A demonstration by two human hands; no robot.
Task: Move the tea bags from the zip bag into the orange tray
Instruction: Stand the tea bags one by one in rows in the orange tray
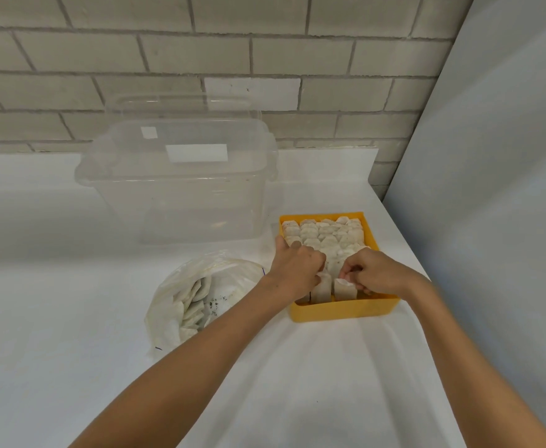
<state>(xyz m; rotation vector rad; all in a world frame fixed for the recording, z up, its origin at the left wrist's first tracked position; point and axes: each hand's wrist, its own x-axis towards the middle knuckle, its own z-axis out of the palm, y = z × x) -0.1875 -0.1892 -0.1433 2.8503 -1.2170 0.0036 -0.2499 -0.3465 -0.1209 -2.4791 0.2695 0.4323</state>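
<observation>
Both hands work at the near end of the orange tray (342, 310): the left hand (297, 266) curls round the top of one upright tea bag (322, 288), the right hand (376, 274) pinches the neighbouring tea bag (342, 288), and more lie in the zip bag (200, 295) just left on the tabletop (71, 318). Forcing these in could, I judge, topple the packed rows (323, 234) behind or tear paper and spill leaf. The only free slot is by the near wall; the clear bin (181, 189) stands behind-left, the tabletop edge close right.
</observation>
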